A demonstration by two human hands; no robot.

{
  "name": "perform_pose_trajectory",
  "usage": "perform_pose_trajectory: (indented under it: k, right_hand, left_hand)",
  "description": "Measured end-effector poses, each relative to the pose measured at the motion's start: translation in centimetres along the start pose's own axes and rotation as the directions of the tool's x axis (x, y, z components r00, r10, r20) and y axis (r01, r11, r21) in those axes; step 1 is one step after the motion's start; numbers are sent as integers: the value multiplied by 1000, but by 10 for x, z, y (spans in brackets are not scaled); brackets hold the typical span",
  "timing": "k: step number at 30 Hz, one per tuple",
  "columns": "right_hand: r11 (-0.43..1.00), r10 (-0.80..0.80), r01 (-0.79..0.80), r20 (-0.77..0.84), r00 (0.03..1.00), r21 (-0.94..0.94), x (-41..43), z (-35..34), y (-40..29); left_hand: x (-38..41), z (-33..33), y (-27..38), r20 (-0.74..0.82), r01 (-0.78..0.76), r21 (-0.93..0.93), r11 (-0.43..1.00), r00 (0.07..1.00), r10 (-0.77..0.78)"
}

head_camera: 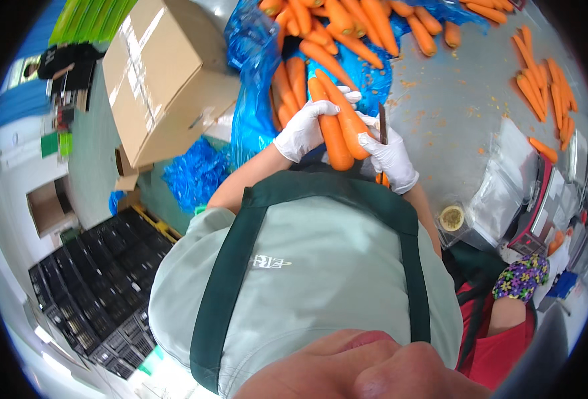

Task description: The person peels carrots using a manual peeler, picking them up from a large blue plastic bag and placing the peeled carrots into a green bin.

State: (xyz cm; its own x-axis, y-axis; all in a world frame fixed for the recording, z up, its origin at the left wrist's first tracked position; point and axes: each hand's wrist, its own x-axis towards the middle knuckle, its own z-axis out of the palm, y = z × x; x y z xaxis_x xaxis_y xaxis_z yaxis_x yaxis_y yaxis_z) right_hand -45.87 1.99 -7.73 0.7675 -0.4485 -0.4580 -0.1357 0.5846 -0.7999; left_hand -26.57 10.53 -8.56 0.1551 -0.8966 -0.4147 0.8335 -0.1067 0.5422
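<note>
My left hand (305, 127), in a white glove, is closed around a large carrot (335, 142). A second carrot (351, 124) lies against it, its thick end at the fingertips of my gloved right hand (391, 157). That right hand also grips a knife (383, 127), narrow and dark-bladed, with an orange part near its lower end. Both carrots are held over the table's near edge, in front of my dark green apron. Just beyond my hands, a blue plastic bag (256, 95) lies spread with many loose carrots (356, 22) in and on it.
The metal table (428, 144) bears orange scraps, carrot groups (533, 80) at right, clear plastic bags (498, 174), and a tape roll (452, 218). At left stand a cardboard box (149, 75), crumpled blue plastic (199, 172) and black crates (99, 279). A person in red (498, 349) is close at lower right; another (64, 62) stands far left.
</note>
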Motion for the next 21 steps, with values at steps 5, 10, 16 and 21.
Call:
perform_pose_trajectory:
  k: [5, 10, 16, 21]
  right_hand:
    - [1000, -16, 16, -1, 1000, -16, -11, 3, 10]
    - [992, -126, 125, 33, 992, 19, -8, 8, 6]
    - [935, -355, 355, 79, 932, 8, -7, 23, -3]
    - [864, -402, 340, -102, 910, -372, -11, 6, -41]
  left_hand:
    - [-27, -24, 9, 48, -111, -125, 986, 992, 118]
    - [-37, 17, 25, 102, -286, -107, 952, 950, 296]
    - [-39, 22, 43, 287, -410, 170, 896, 890, 353]
    - [-37, 23, 55, 323, -415, 624, 663, 909, 265]
